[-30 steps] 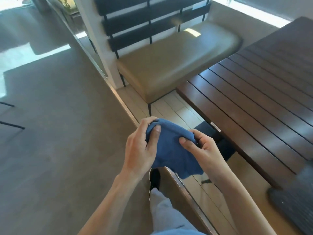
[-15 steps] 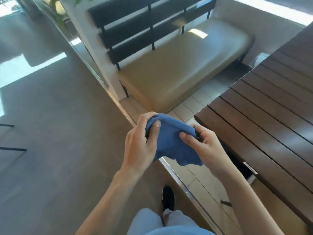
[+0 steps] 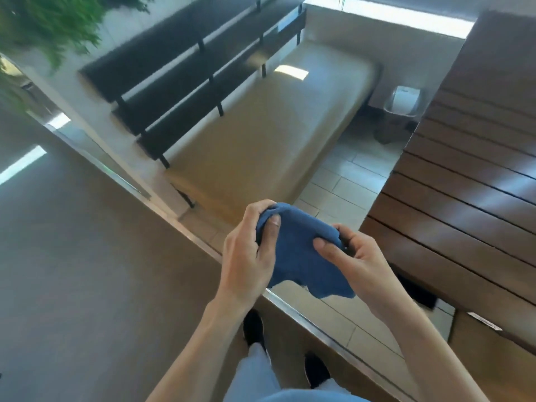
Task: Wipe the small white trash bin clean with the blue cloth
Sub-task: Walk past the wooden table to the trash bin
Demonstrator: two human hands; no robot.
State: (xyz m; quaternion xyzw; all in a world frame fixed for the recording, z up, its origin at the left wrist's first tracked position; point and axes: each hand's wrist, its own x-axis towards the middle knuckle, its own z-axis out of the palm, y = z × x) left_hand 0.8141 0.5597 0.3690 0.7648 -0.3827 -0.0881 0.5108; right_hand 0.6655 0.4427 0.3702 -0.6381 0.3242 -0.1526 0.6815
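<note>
The blue cloth (image 3: 301,256) is bunched between both hands in front of me. My left hand (image 3: 249,253) grips its left side with the thumb pressed on top. My right hand (image 3: 353,256) pinches its right side, thumb on the cloth. The small white trash bin (image 3: 402,102) stands far off on the floor at the upper right, between the bench's far end and the table, well away from both hands.
A tan cushioned bench (image 3: 269,140) with a dark slatted back (image 3: 191,71) runs ahead. A dark wooden slat table (image 3: 470,181) fills the right. Tiled floor (image 3: 348,184) lies between them. A metal floor strip (image 3: 319,326) crosses by my feet. Green plant (image 3: 43,21) at top left.
The view has swung forward and to the right, bringing the white trash bin into sight. Both hands keep hold of the blue cloth, shifting slightly rightward.
</note>
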